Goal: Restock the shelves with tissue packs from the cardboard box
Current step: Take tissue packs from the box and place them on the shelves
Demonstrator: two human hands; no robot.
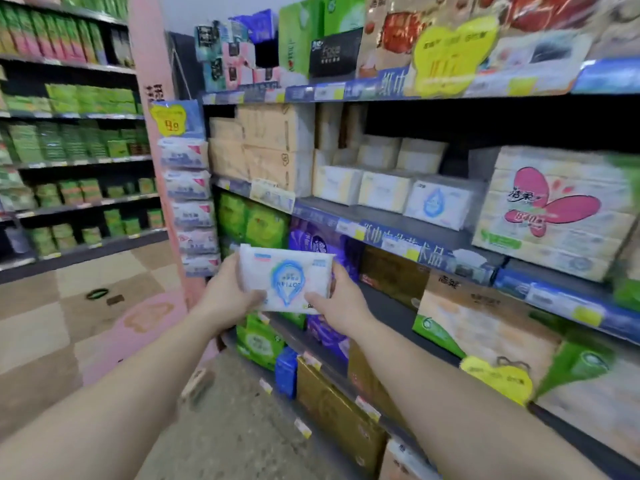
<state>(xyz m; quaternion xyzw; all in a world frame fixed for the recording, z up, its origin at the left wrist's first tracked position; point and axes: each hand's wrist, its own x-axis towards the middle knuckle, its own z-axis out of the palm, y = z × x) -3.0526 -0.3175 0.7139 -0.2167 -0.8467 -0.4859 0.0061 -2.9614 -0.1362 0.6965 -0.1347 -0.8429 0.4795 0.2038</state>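
Observation:
A white tissue pack (pixel 287 277) with a blue drop-shaped logo, seen upside down, is held in front of the shelving at mid height. My left hand (pixel 228 294) grips its left end, thumb on the front face. My right hand (pixel 337 299) grips its right end, thumb on the lower front. A matching white pack with the same blue logo (pixel 437 206) stands on the middle shelf (pixel 388 225), beside pale yellow packs (pixel 382 192). The cardboard box is out of view.
Shelves on the right hold large tissue bundles: a pink-flower pack (pixel 554 209), purple packs (pixel 322 247), green packs (pixel 252 223), gold boxes (pixel 339 407). Small packs hang on a strip (pixel 190 202) at the pink shelf end. Another stocked aisle (pixel 69 150) stands left across checkered floor.

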